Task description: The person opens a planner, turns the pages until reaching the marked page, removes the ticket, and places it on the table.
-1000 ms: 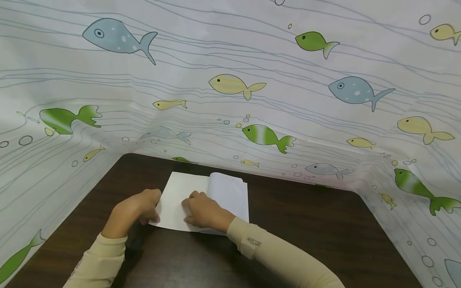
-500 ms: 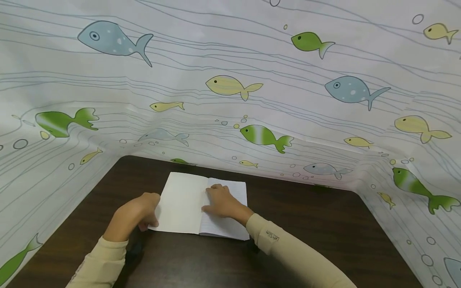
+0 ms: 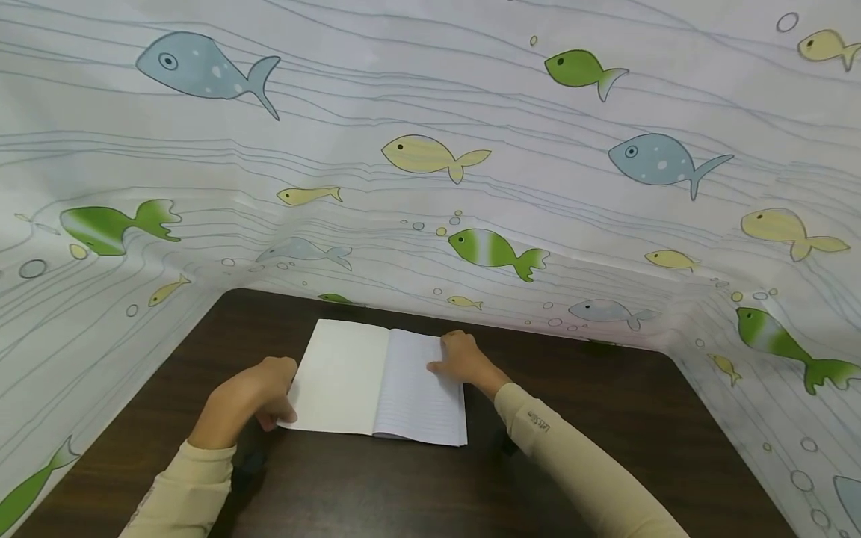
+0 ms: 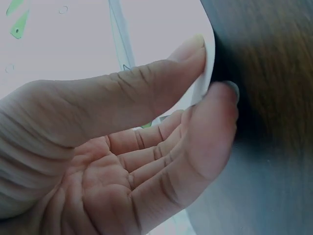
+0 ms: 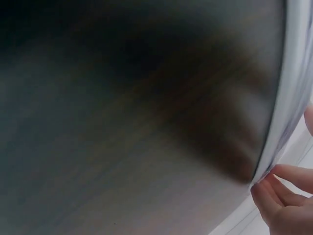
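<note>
An open notebook (image 3: pixel 420 396) lies on the dark table, with a blank white leaf on its left side and lined pages on its right. My left hand (image 3: pixel 258 388) pinches the outer edge of the white leaf (image 4: pixel 161 29) between thumb and forefinger, as the left wrist view shows up close. On the opposite side, my right hand (image 3: pixel 467 359) rests at the upper right edge of the lined pages. Its thumb lies on the page, apart from the fingers. The right wrist view has the fingertips (image 5: pixel 266 191) right at the page edge (image 5: pixel 281 112).
A dark brown wooden table (image 3: pixel 572 448) spreads around the notebook. White sheeting (image 3: pixel 323 97) printed with fish and wavy lines encloses the table at the back and both sides. The notebook lies close to the back sheet.
My right hand has swept rightward from the white leaf across to the right edge, and the raised pages now lie flat on the right. My left hand keeps its place at the left edge.
</note>
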Available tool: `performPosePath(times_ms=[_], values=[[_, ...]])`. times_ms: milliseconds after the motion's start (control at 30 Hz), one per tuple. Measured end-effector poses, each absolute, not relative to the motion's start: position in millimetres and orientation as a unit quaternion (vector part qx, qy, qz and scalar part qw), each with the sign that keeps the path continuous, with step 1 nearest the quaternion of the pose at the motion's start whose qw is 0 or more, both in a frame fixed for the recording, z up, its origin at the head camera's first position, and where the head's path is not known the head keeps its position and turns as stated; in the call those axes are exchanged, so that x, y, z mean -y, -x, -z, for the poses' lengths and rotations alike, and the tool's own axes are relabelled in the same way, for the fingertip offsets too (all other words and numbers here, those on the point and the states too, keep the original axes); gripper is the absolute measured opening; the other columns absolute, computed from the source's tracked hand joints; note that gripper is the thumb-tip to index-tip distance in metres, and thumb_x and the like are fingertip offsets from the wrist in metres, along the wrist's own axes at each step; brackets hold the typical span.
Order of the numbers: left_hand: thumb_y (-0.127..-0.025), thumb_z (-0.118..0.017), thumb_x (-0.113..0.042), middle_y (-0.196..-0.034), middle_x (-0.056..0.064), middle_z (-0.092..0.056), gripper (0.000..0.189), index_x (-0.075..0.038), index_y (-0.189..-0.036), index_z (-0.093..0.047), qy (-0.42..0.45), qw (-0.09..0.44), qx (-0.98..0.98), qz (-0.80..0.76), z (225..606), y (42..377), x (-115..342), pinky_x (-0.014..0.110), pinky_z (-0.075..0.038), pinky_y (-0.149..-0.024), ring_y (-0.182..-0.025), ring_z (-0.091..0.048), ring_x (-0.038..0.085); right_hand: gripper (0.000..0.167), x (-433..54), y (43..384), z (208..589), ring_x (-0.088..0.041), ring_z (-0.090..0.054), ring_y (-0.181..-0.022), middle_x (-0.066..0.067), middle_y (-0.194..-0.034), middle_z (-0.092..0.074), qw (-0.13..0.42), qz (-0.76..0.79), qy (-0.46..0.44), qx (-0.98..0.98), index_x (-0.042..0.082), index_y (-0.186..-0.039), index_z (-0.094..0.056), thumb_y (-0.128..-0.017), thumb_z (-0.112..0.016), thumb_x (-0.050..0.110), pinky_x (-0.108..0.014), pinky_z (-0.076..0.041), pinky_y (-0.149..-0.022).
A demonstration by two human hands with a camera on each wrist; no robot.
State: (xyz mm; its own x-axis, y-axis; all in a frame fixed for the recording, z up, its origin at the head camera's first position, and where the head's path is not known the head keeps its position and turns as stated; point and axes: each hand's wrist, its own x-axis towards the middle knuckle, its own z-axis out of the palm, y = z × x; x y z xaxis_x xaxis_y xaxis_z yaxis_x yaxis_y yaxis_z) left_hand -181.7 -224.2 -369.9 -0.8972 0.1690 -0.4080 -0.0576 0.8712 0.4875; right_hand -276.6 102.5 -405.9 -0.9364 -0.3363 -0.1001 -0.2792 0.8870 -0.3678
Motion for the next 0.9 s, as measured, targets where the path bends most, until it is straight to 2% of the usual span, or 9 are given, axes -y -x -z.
performPosePath(times_ms=[133,300,600,900], values=[[-0.086,-0.085,0.003,-0.083,0.018,-0.060,0.035,0.008,-0.099,-0.053,-0.035,0.225,-0.937,-0.264,369.3,182.6,227.9,0.037,-0.065,-0.067,-0.061,-0.075,0.023,0.071,-110.5,280.1,408.0,-0.048,-0.048,-0.148,-0.030,-0.153,-0.055,0.066,0.189,0.137,-0.970,-0.015,-0.146,-0.054,-0.097,-0.082,0.028,-0.055,-0.045,-0.124],[-0.086,-0.086,0.004,-0.082,0.018,-0.059,0.036,0.007,-0.097,-0.052,-0.034,0.225,-0.937,-0.264,372.0,181.6,227.3,0.035,-0.065,-0.062,-0.059,-0.074,0.023,0.073,-116.5,279.9,411.2,-0.045,-0.054,-0.145,-0.029,-0.150,-0.058,0.052,0.222,0.122,-0.966,-0.013,-0.147,-0.055,-0.094,-0.086,0.027,-0.055,-0.049,-0.120],[-0.085,-0.086,0.006,-0.077,0.019,-0.061,0.036,0.006,-0.091,-0.051,-0.031,0.217,-0.937,-0.272,373.4,180.6,227.5,0.033,-0.065,-0.058,-0.055,-0.073,0.022,0.072,-120.8,282.2,417.5,-0.037,-0.069,-0.129,-0.025,-0.144,-0.067,0.018,0.224,0.135,-0.965,-0.008,-0.147,-0.058,-0.092,-0.088,0.028,-0.052,-0.060,-0.107],[-0.085,-0.086,0.006,-0.075,0.018,-0.062,0.036,0.005,-0.092,-0.051,-0.031,0.222,-0.936,-0.271,372.8,181.0,227.4,0.033,-0.065,-0.058,-0.054,-0.072,0.020,0.067,-121.0,277.2,414.7,-0.037,-0.072,-0.123,-0.025,-0.142,-0.069,-0.003,0.238,0.138,-0.962,-0.007,-0.143,-0.062,-0.090,-0.090,0.024,-0.054,-0.062,-0.102]])
